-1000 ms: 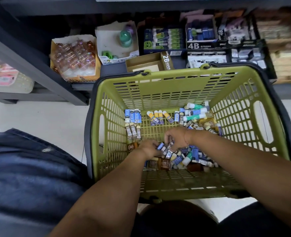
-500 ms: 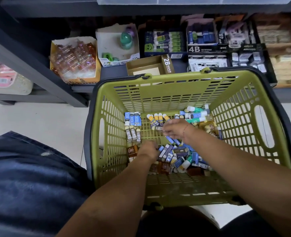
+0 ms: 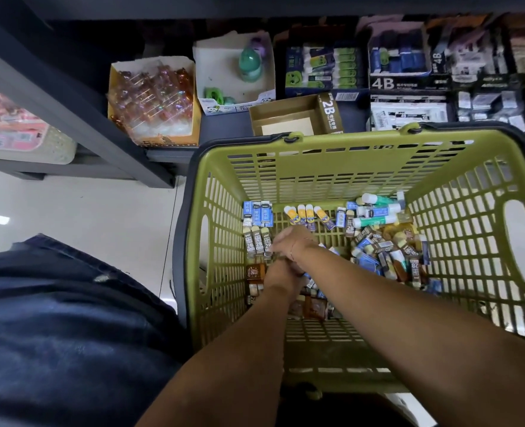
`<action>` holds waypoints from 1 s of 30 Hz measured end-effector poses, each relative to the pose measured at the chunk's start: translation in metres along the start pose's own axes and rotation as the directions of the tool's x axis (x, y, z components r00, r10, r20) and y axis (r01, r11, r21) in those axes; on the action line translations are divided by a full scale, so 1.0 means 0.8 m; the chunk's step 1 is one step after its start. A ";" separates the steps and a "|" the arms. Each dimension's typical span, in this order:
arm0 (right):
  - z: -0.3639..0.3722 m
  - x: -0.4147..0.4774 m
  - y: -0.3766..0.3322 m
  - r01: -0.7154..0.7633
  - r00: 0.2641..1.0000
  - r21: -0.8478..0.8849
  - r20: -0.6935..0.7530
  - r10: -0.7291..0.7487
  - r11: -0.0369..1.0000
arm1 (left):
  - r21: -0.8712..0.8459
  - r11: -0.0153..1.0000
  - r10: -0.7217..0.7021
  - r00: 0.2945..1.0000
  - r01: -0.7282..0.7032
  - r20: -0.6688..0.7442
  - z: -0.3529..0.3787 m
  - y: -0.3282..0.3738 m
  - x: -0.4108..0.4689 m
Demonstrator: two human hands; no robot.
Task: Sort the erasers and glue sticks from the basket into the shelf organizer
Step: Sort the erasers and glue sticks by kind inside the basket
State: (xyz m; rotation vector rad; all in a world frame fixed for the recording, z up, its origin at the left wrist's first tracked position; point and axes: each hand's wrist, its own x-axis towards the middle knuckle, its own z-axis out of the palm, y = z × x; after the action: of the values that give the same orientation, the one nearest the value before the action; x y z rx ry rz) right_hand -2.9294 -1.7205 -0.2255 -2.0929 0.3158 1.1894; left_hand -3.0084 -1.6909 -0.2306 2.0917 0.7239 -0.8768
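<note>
A green basket (image 3: 347, 167) stands on the floor before the shelf. On its bottom lie sorted rows: blue erasers (image 3: 258, 212), grey 2B erasers (image 3: 257, 243) and yellow-capped ones (image 3: 307, 214). Green-and-white glue sticks (image 3: 378, 209) lie at the far right above a mixed pile of erasers (image 3: 387, 252). My right hand (image 3: 292, 243) reaches left across the basket, its curled fingertips pinching a grey eraser at the right end of the 2B row. My left hand (image 3: 281, 274) rests just below it on brown erasers, its fingers hidden under my right wrist.
On the shelf behind stand an empty brown 2B box (image 3: 289, 118), a 4B box (image 3: 400, 69), a glue-stick box (image 3: 322, 69), a white box (image 3: 233, 78) and an orange box (image 3: 153, 100) of clear items. My denim-clad knee (image 3: 54, 318) is at the left.
My right hand lifted from the mixed pile and moved up, then left to the 2B eraser row. My left hand stayed low at the near left of the pile.
</note>
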 end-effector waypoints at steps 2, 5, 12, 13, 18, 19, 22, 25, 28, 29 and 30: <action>-0.001 -0.002 -0.002 0.055 0.998 -0.102 0.045 -0.050 0.993 | -0.041 0.999 -0.025 1.000 0.025 0.003 -0.002 -0.001 0.001; -0.018 -0.009 -0.003 0.131 0.987 -0.150 0.110 -0.115 0.980 | -0.152 0.986 -0.059 0.998 0.063 0.032 -0.002 -0.008 0.009; -0.100 -0.014 0.037 0.327 0.935 -0.468 0.285 -0.210 0.821 | -0.164 0.986 -0.001 0.997 0.014 0.083 -0.002 -0.013 0.010; -0.107 -0.016 0.046 0.335 0.930 -0.484 0.308 -0.201 0.808 | -0.162 0.987 0.009 0.996 0.006 0.094 -0.002 -0.013 0.010; -0.114 -0.019 0.072 0.382 0.904 -0.614 0.403 -0.142 0.690 | -0.148 0.989 0.048 0.992 -0.030 0.116 -0.008 -0.007 0.003; -0.113 -0.019 0.071 0.393 0.900 -0.635 0.412 -0.138 0.665 | -0.152 0.988 0.050 0.991 -0.031 0.124 -0.008 -0.006 0.002; -0.108 -0.025 0.065 0.405 0.894 -0.669 0.432 -0.118 0.623 | -0.104 0.994 0.063 0.985 -0.046 0.163 -0.006 0.001 -0.001; -0.104 -0.026 0.063 0.414 0.895 -0.686 0.426 -0.132 0.599 | -0.069 0.996 0.064 0.982 -0.052 0.179 -0.005 0.005 -0.003; -0.101 -0.025 0.063 0.413 0.897 -0.681 0.418 -0.143 0.604 | -0.098 0.995 0.051 0.982 -0.033 0.184 -0.006 0.005 -0.003; -0.100 -0.024 0.063 0.413 0.897 -0.675 0.419 -0.142 0.611 | -0.102 0.994 0.051 0.982 -0.033 0.183 -0.007 0.005 -0.004; -0.099 -0.024 0.062 0.415 0.894 -0.668 0.424 -0.142 0.617 | -0.109 0.994 0.050 0.981 -0.030 0.185 -0.007 0.005 -0.004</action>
State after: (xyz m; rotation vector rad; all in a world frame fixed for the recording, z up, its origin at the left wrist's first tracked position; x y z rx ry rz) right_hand -2.9138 -1.8126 -0.2056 -2.4004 -0.7980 1.6090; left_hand -3.0052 -1.6894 -0.2234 1.8943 0.6125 -0.9762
